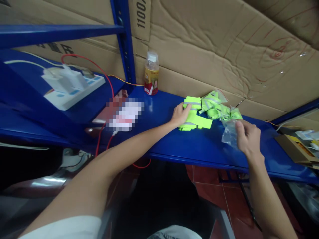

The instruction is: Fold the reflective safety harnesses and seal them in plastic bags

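My left hand (pixel 181 114) is closed on a folded neon-yellow reflective strap (pixel 192 103) with a grey stripe. More of the same yellow strapping (pixel 195 122) lies just below it on the blue shelf. In my right hand (pixel 248 136) is a clear plastic bag (pixel 229 133), pinched between thumb and fingers and hanging to the left. Behind the hands, against the cardboard, sit yellow reflective straps in clear bags (pixel 216 107); whether the pinched bag joins them I cannot tell.
A bottle (pixel 151 74) with a red and gold label stands at the back. To the left are a white power strip (pixel 74 91), a red cable (pixel 112 87) and a blurred-out white object (pixel 127 114). An open cardboard box (pixel 294 149) sits at the right end of the blue shelf (pixel 199 146).
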`<state>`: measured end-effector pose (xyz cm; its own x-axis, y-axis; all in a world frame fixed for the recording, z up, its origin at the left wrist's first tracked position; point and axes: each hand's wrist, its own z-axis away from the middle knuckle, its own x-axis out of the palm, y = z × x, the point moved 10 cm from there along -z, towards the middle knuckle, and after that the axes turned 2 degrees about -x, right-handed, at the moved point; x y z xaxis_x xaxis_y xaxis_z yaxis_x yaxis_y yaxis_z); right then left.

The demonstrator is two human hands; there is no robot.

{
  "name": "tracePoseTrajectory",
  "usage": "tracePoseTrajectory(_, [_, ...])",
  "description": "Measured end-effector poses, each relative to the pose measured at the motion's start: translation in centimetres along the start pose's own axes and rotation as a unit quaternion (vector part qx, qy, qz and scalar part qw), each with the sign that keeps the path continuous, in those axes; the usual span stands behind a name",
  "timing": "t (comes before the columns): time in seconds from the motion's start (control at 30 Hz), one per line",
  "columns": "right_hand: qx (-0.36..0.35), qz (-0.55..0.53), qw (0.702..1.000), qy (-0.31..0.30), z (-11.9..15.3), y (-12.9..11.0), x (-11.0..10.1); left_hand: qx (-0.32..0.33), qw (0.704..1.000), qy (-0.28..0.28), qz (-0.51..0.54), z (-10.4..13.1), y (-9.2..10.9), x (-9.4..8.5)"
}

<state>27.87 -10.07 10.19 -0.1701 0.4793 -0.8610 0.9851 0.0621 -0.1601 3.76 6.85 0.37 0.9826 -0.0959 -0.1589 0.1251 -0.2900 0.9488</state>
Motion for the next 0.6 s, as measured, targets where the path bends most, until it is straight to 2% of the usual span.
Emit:
tracePoseTrajectory(0.03, [-0.016, -0.025, 1.000, -0.011, -0.6, -2.4, 0.1, -0.007, 1.000, 0.025, 0.012, -0.1, -0.1, -0.6])
tracePoseTrajectory(0.13, [-0.056, -0.046, 0.993, -0.093, -2.7, -8.1, 2.3, -0.005, 0.994, 0.079, 0.074, -0.2, -0.1, -2.0])
tracePoseTrajectory(0.23, [-0.111, -0.101, 0.983, -0.108, -5.6, -11.5, 4.9, -0.017, 0.978, 0.085, 0.189, -0.5, -0.3, -2.6])
tracePoseTrajectory(0.33, [-0.094, -0.273, 0.950, -0.122, -8.2, -12.0, 8.0, -0.044, 0.950, 0.077, 0.298, -0.9, -0.5, -3.1])
tracePoseTrajectory(0.4, [-0.055, -0.372, 0.915, -0.149, -8.9, -11.6, 10.3, -0.044, 0.943, 0.085, 0.318, -1.2, -0.5, -3.7])
tracePoseTrajectory(0.5, [0.001, -0.455, 0.872, -0.180, -8.5, -10.9, 12.9, -0.020, 0.952, 0.107, 0.287, -1.3, -0.4, -4.6])
tracePoseTrajectory(0.6, [0.026, -0.480, 0.857, -0.185, -7.5, -10.5, 14.1, 0.010, 0.973, 0.125, 0.196, -0.6, -0.1, -5.1])
